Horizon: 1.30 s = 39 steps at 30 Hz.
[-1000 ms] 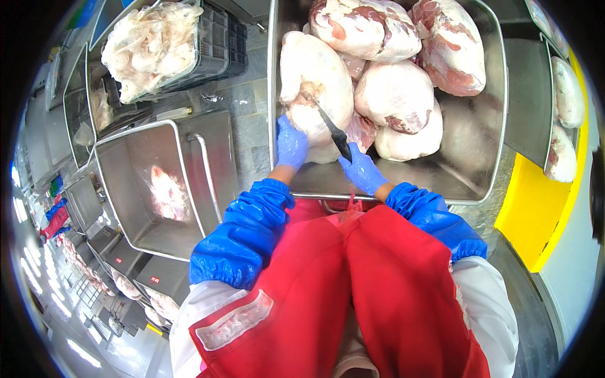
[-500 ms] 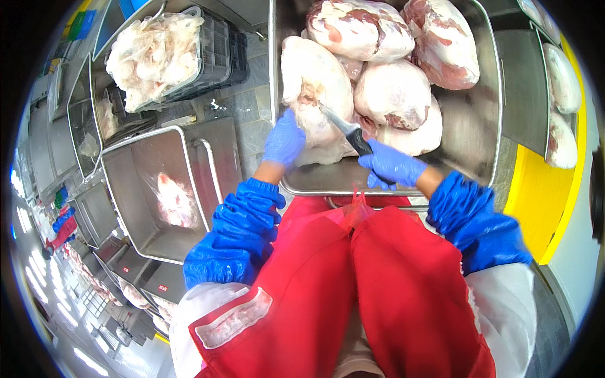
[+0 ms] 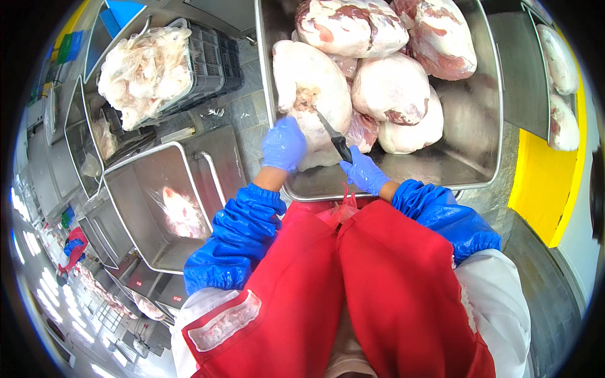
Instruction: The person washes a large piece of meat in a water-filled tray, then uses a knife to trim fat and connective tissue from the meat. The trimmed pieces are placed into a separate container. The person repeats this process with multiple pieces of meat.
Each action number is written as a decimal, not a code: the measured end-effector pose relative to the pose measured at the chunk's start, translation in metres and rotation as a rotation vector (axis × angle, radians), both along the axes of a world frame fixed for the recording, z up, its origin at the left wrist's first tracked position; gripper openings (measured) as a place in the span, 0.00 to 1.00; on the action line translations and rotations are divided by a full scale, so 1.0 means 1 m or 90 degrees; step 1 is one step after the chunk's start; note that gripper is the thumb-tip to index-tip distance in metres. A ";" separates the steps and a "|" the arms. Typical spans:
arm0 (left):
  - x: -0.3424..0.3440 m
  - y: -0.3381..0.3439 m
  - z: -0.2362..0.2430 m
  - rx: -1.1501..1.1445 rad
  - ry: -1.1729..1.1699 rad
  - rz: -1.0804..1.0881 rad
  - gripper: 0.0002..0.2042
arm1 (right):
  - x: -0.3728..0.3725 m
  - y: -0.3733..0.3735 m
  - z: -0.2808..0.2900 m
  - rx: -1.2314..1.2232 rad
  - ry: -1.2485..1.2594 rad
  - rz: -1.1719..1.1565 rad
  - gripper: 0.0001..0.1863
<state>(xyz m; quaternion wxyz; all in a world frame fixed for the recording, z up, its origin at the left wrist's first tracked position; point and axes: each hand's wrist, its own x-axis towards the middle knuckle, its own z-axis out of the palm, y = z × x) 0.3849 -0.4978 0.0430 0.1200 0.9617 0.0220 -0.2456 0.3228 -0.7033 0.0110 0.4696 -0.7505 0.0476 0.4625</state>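
A large pale, fat-covered piece of meat (image 3: 315, 82) lies at the left of a steel bin (image 3: 466, 132) among several other meat pieces (image 3: 387, 88). My left hand (image 3: 283, 142), blue-gloved and slightly blurred, has its fingers curled on that piece's lower left side, beside the bin rim. My right hand (image 3: 364, 171), also gloved, is closed round the black handle of a knife (image 3: 337, 138). The blade lies against the pale piece, its tip at a ragged, cut patch near the middle.
A crate of whitish scraps (image 3: 145, 75) stands upper left. A smaller steel bin (image 3: 126, 195) with a meat piece sits left. More meat (image 3: 558, 120) is in a container at right, beside a yellow structure (image 3: 529, 189). Another person (image 3: 75, 249) appears small at far left.
The right hand with the knife drew back to the right half a second ago, and now is further left again, on the pale piece. The view has shifted slightly, and the left hand stays by the piece.
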 end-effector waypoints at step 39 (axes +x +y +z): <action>0.053 0.012 -0.036 -0.008 -0.357 -0.255 0.08 | 0.001 -0.007 -0.025 -0.124 -0.172 0.091 0.16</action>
